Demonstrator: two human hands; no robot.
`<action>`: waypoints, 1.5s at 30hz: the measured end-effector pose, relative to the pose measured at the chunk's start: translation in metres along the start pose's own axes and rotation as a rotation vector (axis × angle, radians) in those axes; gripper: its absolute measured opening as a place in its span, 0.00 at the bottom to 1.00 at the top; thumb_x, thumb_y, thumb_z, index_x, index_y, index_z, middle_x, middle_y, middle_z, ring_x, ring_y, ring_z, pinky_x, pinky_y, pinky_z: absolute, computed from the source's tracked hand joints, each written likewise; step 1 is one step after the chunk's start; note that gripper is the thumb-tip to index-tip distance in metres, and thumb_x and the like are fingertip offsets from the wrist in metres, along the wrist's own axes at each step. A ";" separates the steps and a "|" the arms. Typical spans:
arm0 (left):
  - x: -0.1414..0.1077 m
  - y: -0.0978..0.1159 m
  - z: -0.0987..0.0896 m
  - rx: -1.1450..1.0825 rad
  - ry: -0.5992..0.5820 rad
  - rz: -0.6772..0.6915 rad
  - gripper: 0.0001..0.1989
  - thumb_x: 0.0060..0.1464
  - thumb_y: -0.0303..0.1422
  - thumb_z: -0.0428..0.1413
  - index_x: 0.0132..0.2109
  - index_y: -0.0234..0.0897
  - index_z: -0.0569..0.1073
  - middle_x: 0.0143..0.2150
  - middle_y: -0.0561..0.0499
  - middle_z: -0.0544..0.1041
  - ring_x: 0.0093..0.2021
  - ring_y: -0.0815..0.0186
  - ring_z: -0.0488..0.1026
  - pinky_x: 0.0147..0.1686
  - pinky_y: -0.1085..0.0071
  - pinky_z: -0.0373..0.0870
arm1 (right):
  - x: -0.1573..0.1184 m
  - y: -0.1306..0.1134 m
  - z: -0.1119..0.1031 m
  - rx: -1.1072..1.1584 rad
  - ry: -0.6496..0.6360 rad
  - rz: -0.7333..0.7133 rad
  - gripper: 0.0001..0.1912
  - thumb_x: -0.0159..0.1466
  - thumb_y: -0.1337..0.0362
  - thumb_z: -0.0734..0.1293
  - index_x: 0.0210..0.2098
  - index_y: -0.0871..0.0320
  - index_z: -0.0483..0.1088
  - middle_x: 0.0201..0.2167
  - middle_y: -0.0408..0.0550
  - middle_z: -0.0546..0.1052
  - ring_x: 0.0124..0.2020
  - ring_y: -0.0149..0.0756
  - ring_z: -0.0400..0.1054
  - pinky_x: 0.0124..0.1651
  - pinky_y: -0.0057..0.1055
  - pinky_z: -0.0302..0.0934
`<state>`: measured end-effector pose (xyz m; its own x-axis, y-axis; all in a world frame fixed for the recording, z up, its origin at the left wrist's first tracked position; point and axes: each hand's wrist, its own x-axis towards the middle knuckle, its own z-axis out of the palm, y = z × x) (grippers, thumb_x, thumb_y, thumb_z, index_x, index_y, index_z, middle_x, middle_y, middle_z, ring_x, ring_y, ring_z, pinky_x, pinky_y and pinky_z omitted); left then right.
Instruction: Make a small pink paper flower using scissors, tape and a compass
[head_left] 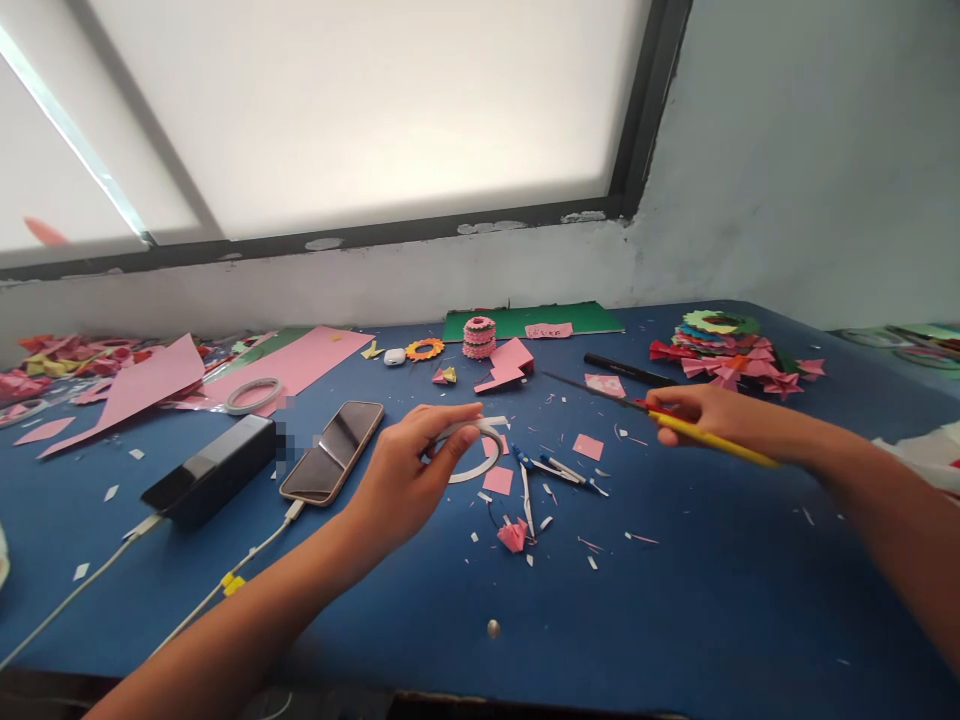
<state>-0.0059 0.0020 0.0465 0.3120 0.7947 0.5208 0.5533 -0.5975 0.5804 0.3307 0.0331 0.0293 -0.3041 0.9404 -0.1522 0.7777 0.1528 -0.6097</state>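
Note:
My left hand (420, 470) pinches a roll of white tape (491, 460) between thumb and fingers, held above the blue table. A short tape end sticks out at its top. My right hand (690, 412) is closed around a slim yellow-handled tool (720, 443) with a long, thin dark shaft pointing left; its exact kind is unclear. Below the tape roll lie small pink paper squares (498, 481), a blue-and-silver drawing compass (527, 480) and a folded pink paper piece (513, 536). Behind my right hand rests a black pen-like stick (628, 369).
A phone (334, 452) and a black box-shaped device (214, 470), both cabled, lie left. Another tape roll (253, 396) sits on pink sheets (315, 362). A pink ring stack (478, 338) stands at the back; colourful paper pieces (731, 345) are piled right. Paper scraps litter the middle.

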 end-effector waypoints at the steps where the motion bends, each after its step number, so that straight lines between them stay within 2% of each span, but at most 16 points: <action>1: -0.001 0.001 0.003 -0.051 0.001 -0.017 0.13 0.59 0.33 0.50 0.48 0.37 0.74 0.39 0.47 0.78 0.36 0.65 0.73 0.33 0.68 0.71 | 0.002 -0.005 0.005 -0.017 0.023 -0.010 0.16 0.54 0.51 0.64 0.36 0.56 0.68 0.28 0.45 0.77 0.29 0.38 0.68 0.30 0.29 0.57; 3: -0.003 0.004 0.007 -0.144 0.018 -0.088 0.14 0.60 0.31 0.48 0.49 0.37 0.74 0.43 0.47 0.78 0.42 0.63 0.73 0.36 0.68 0.72 | 0.004 -0.016 0.015 -0.071 0.069 -0.038 0.15 0.55 0.52 0.63 0.37 0.55 0.66 0.28 0.45 0.78 0.32 0.40 0.69 0.34 0.31 0.58; 7: -0.006 0.004 0.010 -0.254 0.085 -0.196 0.13 0.58 0.31 0.50 0.49 0.42 0.74 0.40 0.50 0.79 0.37 0.64 0.74 0.29 0.72 0.71 | 0.003 -0.028 0.025 -0.202 0.128 -0.077 0.20 0.52 0.51 0.66 0.39 0.55 0.64 0.23 0.43 0.75 0.25 0.39 0.67 0.26 0.29 0.54; 11: -0.007 0.003 0.012 -0.371 0.229 -0.173 0.14 0.57 0.30 0.53 0.50 0.45 0.73 0.47 0.52 0.77 0.45 0.67 0.73 0.39 0.75 0.72 | 0.000 -0.036 0.032 -0.345 0.200 -0.148 0.21 0.52 0.46 0.65 0.35 0.55 0.62 0.18 0.40 0.69 0.19 0.34 0.61 0.22 0.27 0.46; 13: -0.008 0.003 0.013 -0.397 0.264 -0.148 0.14 0.56 0.29 0.54 0.50 0.46 0.73 0.48 0.53 0.77 0.46 0.68 0.73 0.41 0.76 0.71 | -0.002 -0.042 0.038 -0.394 0.242 -0.178 0.22 0.51 0.43 0.66 0.32 0.54 0.62 0.16 0.38 0.66 0.18 0.33 0.58 0.21 0.27 0.45; 17: -0.010 0.003 0.015 -0.363 0.276 -0.078 0.15 0.57 0.28 0.53 0.50 0.46 0.73 0.45 0.53 0.79 0.41 0.70 0.75 0.36 0.77 0.72 | -0.006 -0.053 0.048 -0.437 0.294 -0.187 0.27 0.46 0.40 0.68 0.33 0.55 0.63 0.13 0.35 0.61 0.16 0.31 0.52 0.20 0.27 0.43; 21: -0.012 0.001 0.015 -0.301 0.280 -0.017 0.16 0.57 0.27 0.53 0.52 0.47 0.72 0.46 0.52 0.78 0.43 0.68 0.74 0.32 0.76 0.73 | -0.009 -0.058 0.053 -0.447 0.330 -0.193 0.25 0.49 0.41 0.66 0.33 0.55 0.64 0.12 0.34 0.59 0.15 0.30 0.50 0.19 0.26 0.44; 27: -0.015 -0.001 0.016 -0.285 0.276 0.022 0.17 0.57 0.27 0.53 0.53 0.48 0.71 0.47 0.51 0.77 0.45 0.65 0.74 0.30 0.76 0.73 | -0.009 -0.062 0.058 -0.442 0.318 -0.229 0.23 0.50 0.42 0.64 0.29 0.55 0.62 0.12 0.34 0.57 0.15 0.28 0.47 0.18 0.26 0.42; 32: -0.016 -0.001 0.018 -0.255 0.277 0.020 0.17 0.57 0.27 0.53 0.53 0.48 0.71 0.46 0.50 0.77 0.41 0.66 0.75 0.28 0.76 0.73 | -0.012 -0.067 0.061 -0.382 0.295 -0.229 0.23 0.51 0.41 0.64 0.30 0.55 0.63 0.12 0.33 0.55 0.15 0.27 0.45 0.18 0.25 0.41; 40: -0.014 -0.001 0.020 -0.248 0.292 0.028 0.17 0.58 0.27 0.53 0.53 0.47 0.71 0.48 0.49 0.76 0.49 0.62 0.71 0.35 0.73 0.75 | -0.011 -0.067 0.064 -0.399 0.307 -0.196 0.23 0.52 0.40 0.63 0.30 0.55 0.62 0.11 0.32 0.54 0.15 0.28 0.44 0.18 0.25 0.42; 45: -0.015 -0.001 0.019 -0.243 0.289 0.049 0.18 0.57 0.27 0.53 0.54 0.46 0.71 0.47 0.49 0.76 0.47 0.63 0.72 0.33 0.72 0.74 | -0.012 -0.069 0.064 -0.367 0.287 -0.195 0.23 0.52 0.40 0.63 0.29 0.55 0.63 0.12 0.33 0.54 0.15 0.28 0.45 0.18 0.25 0.42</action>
<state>0.0037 -0.0073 0.0260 0.0834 0.7221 0.6867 0.3330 -0.6697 0.6638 0.2454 -0.0079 0.0235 -0.3394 0.9216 0.1882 0.8795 0.3818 -0.2841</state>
